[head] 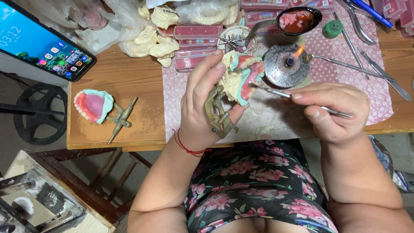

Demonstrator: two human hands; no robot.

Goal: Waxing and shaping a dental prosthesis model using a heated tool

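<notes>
We hold the denture model (239, 80) in its brass frame (219, 113) above the counter (125, 82), left hand (202, 103) closed on it. The plaster is brittle and the wax probably soft, so we grip the frame. Our right hand (334, 110) pinches a thin metal tool (302, 98).

Count, head view:
- Brass hinged articulators carrying a plaster cast with pink wax and teeth: 2, one held (235, 82), one lying on the wooden table (101, 108).
- Small round metal spirit burner with flame (286, 64): 1.
- Black-framed smartphone with lit screen (41, 39): 1.
- Dark spoon-shaped ladle holding red wax (297, 19): 1.
- Round green cap (332, 29): 1.
- Loose cream plaster casts at the table's far edge (155, 41): at least 4; exact number unclear.
- Flat pink boxes (196, 32): several, stacked, not countable.
</notes>
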